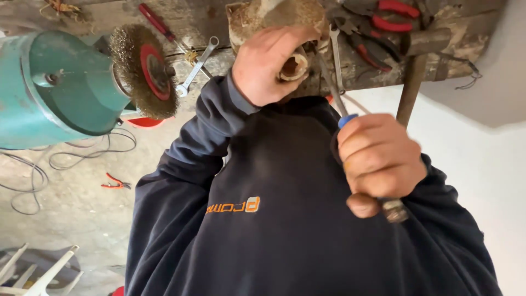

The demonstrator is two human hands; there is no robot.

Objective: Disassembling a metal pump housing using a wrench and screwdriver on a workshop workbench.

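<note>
Left hand (pixel 268 63): clamped around a rusty round metal fitting (pixel 285 22) at the workbench (pixel 383 66) edge, steadying it. Right hand (pixel 378 161): fist closed on a blue-handled screwdriver (pixel 334 93), shaft angled into the fitting's opening. Nearby: wire-wheel bench grinder (pixel 145 68), combination wrench (pixel 197 66), red-handled pliers (pixel 383 22).

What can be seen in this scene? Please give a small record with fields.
left: left hand grips a rusty part at the bench edge
right: right hand grips a blue-handled tool, its shaft reaching up to the part
on bench: wrench, red pliers
machine: teal grinder with wire wheel, to the left of the hands
floor: cables
</note>
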